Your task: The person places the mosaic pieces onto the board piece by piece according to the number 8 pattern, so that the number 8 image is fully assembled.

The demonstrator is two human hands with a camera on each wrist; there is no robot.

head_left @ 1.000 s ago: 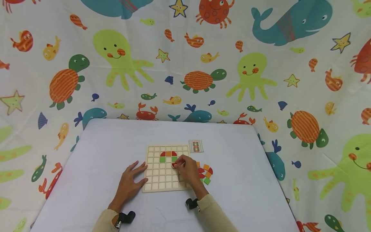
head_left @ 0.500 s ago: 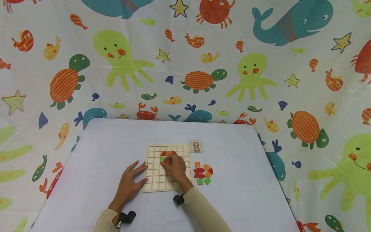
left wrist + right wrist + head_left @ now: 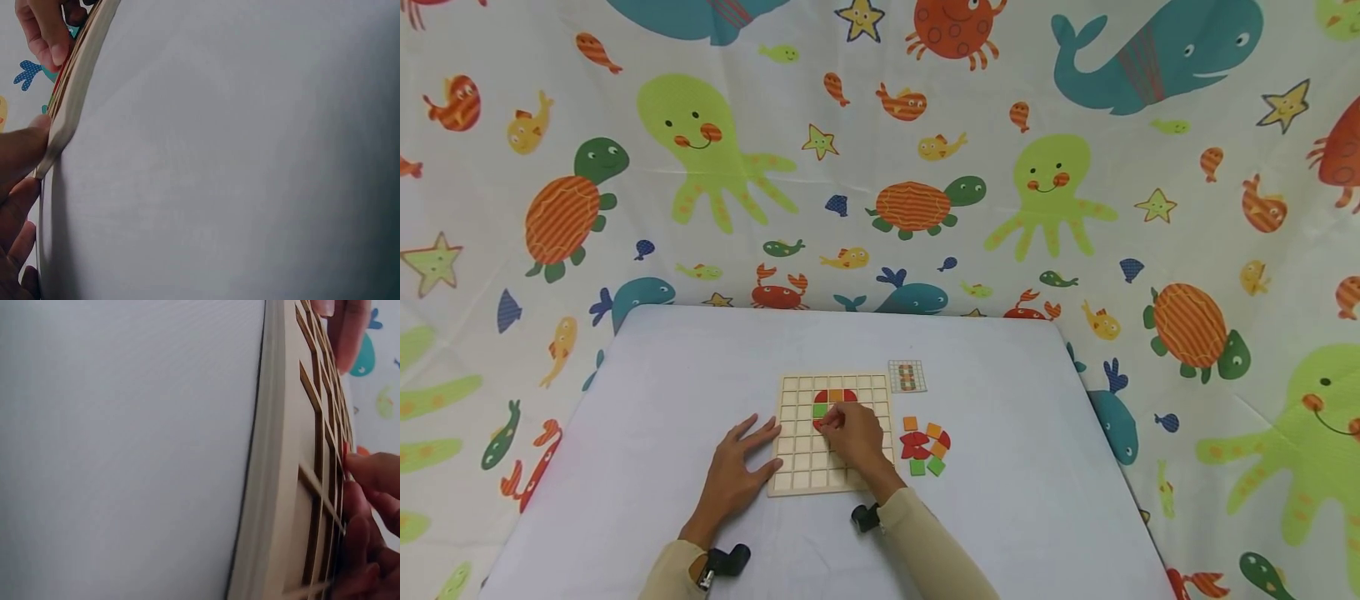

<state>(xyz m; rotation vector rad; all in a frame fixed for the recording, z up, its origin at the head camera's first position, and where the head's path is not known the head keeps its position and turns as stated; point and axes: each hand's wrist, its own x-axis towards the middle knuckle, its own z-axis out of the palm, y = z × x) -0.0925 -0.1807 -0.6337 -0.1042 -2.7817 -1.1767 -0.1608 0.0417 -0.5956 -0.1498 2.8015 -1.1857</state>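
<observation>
A square wooden grid board [image 3: 793,467] lies on the white table. My left hand [image 3: 737,462] rests at its left edge, fingers spread and fairly straight; the left wrist view has the thumb [image 3: 39,125] against the board's side. Over the upper middle cells is my right hand [image 3: 854,435], pinching a small red rounded piece [image 3: 817,426] at a cell just below a green square [image 3: 820,411]. Above that, an orange square [image 3: 836,396] sits between two red rounded pieces. The right hand covers the cells to the right of the held piece.
Right of the board lie loose pieces: several red ones [image 3: 914,446], orange squares [image 3: 910,423] and green squares [image 3: 917,467]. A small printed pattern card [image 3: 907,377] lies by the board's upper right corner. A sea-animal curtain [image 3: 850,167] hangs behind the table.
My right hand has shifted left across the board, from the right column of pieces to the left one, and has stayed there since. The left hand keeps its place.
</observation>
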